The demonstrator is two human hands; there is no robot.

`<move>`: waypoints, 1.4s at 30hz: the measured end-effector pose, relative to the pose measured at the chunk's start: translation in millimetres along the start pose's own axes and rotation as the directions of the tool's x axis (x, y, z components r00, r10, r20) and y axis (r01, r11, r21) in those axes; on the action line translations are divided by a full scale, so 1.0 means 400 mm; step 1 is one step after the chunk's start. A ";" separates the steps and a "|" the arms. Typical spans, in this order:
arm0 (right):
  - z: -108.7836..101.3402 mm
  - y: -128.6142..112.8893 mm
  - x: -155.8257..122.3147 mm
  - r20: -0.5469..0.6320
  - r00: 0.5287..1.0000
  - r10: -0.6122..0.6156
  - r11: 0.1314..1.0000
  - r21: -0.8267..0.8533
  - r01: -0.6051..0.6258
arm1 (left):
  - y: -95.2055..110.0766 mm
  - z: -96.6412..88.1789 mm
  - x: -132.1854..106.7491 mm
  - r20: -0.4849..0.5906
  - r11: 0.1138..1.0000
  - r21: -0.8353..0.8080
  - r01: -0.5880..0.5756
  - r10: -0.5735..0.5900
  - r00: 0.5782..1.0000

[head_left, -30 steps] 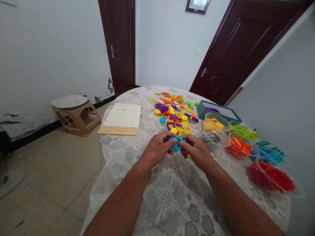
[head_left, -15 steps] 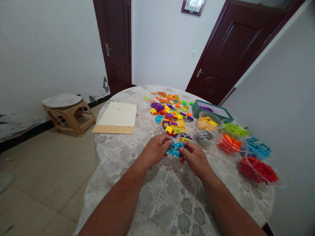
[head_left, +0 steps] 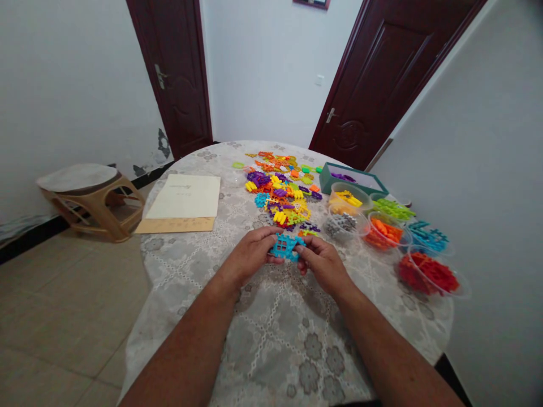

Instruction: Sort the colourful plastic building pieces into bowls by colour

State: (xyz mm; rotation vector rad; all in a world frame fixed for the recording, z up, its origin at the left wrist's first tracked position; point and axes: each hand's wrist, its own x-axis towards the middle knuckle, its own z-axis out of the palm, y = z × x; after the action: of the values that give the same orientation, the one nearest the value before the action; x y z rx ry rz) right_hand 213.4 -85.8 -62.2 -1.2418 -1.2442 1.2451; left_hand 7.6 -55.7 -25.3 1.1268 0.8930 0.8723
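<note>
Between my hands, above the near part of the table, is a blue plastic building piece (head_left: pixel 287 247) with notched edges and a small window-like grid on its left side. My left hand (head_left: pixel 254 249) pinches its left end, thumb on the near face. The right end is gripped by my right hand (head_left: pixel 321 260), with the thumb over the front. Just beyond them lies a mixed heap of building pieces (head_left: pixel 284 195) in purple, yellow, orange, green and blue. The fingers behind the blue piece are partly hidden.
On the right stand clear tubs of sorted pieces: red (head_left: pixel 428 274), blue (head_left: pixel 428 236), orange (head_left: pixel 384 233), grey (head_left: pixel 341 223), green (head_left: pixel 392 208) and yellow (head_left: pixel 345 199). A green box (head_left: pixel 358 183) sits behind them. Papers (head_left: pixel 184 195) lie at left; a stool (head_left: pixel 95 203) stands beyond.
The blue piece has been turned in my hands, so its window grid now faces me. My view has shifted slightly to the right and down.
</note>
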 end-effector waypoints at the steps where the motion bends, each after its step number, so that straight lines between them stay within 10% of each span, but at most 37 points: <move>1: 0.001 -0.001 0.000 -0.006 1.000 -0.003 1.000 -0.019 0.003 | 0.000 0.000 0.000 0.002 1.000 -0.005 0.008 -0.008 1.000; 22: 0.019 0.004 0.013 0.018 1.000 -0.019 1.000 -0.022 0.019 | -0.007 -0.016 0.014 0.206 0.867 0.439 -0.236 0.158 0.966; 29: -0.001 -0.043 0.009 0.065 0.998 -0.011 0.998 -0.061 0.015 | -0.020 -0.014 0.020 0.206 0.925 0.364 -0.112 0.037 0.978; 36: -0.176 -0.183 -0.076 -0.057 0.977 -0.205 0.896 -0.413 0.164 | 0.000 -0.022 0.029 0.104 0.899 0.432 -0.078 0.036 0.994; 42: -0.520 -0.224 -0.117 -0.377 0.815 -0.440 0.655 -0.756 0.004 | 0.002 -0.043 0.040 0.020 0.871 0.482 -0.100 0.103 0.994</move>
State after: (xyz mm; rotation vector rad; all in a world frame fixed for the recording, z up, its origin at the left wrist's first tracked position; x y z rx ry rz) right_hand 419.6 -122.1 35.7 -1.7647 -1.4480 0.0996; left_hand -1.9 -35.0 -30.2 1.6172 1.1003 0.7548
